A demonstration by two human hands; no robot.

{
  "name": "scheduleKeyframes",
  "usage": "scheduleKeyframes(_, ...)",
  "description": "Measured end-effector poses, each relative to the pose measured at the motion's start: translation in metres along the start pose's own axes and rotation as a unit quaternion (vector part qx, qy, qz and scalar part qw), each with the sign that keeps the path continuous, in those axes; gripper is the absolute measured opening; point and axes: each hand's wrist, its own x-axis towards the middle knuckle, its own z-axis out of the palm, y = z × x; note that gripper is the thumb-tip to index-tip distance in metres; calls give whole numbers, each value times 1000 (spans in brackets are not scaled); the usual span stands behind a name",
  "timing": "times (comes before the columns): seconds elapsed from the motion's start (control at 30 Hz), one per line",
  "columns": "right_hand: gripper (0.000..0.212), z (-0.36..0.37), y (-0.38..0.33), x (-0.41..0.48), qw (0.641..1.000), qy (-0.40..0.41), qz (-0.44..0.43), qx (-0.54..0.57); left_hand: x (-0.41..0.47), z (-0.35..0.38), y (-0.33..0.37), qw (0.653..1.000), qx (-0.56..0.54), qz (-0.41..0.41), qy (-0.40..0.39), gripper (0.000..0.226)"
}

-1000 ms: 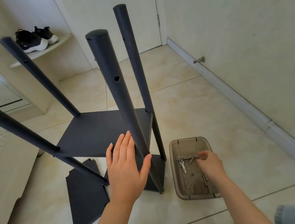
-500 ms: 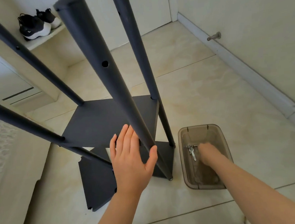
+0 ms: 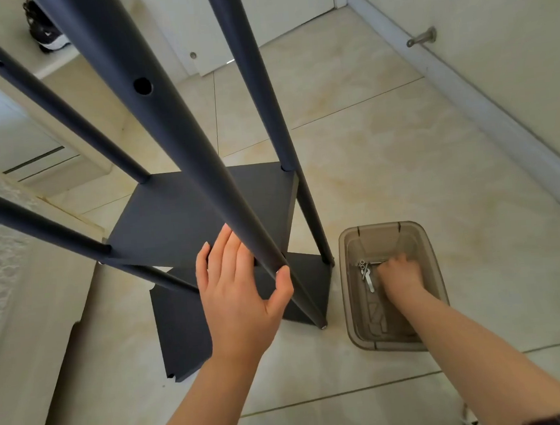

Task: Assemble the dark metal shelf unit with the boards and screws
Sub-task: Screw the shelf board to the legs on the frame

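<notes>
The dark metal shelf unit stands on the tiled floor with four poles and one board (image 3: 171,222) fixed between them. A second board (image 3: 308,277) sits low at the pole feet. My left hand (image 3: 238,297) rests against the nearest pole (image 3: 178,146), fingers straight on its left side and thumb touching its right side. My right hand (image 3: 400,273) reaches down into the brown plastic tray (image 3: 345,274), its fingers curled over the silver screws (image 3: 365,272); the fingertips are hidden. A loose dark board (image 3: 181,336) lies flat on the floor under the unit.
A white wall with a skirting board and a metal door stop (image 3: 422,37) runs along the right. A door stands at the back. Pale cabinets line the left, with black-and-white shoes (image 3: 43,33) on a shelf.
The view has moved closer and lower over the unit. My right hand has gone deeper into the tray onto the screws. My left hand has stayed on the near pole.
</notes>
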Motion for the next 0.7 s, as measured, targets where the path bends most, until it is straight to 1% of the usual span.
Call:
scheduleKeyframes(0.13,33,6,1,0,999,5,-3,-54,0,0,0,1000,1,-6,-2,53)
scheduleKeyframes(0.3,36,11,6,-2,997,-9,18,-71,0,0,1,1000,0,-7,-4,52)
scheduleKeyframes(0.4,33,11,7,-2,996,-14,17,-82,1,0,0,1000,-4,-9,-5,52)
scheduleKeyframes(0.7,36,7,10,-4,998,-5,9,-59,1,-1,1,1000,-13,-6,-6,51)
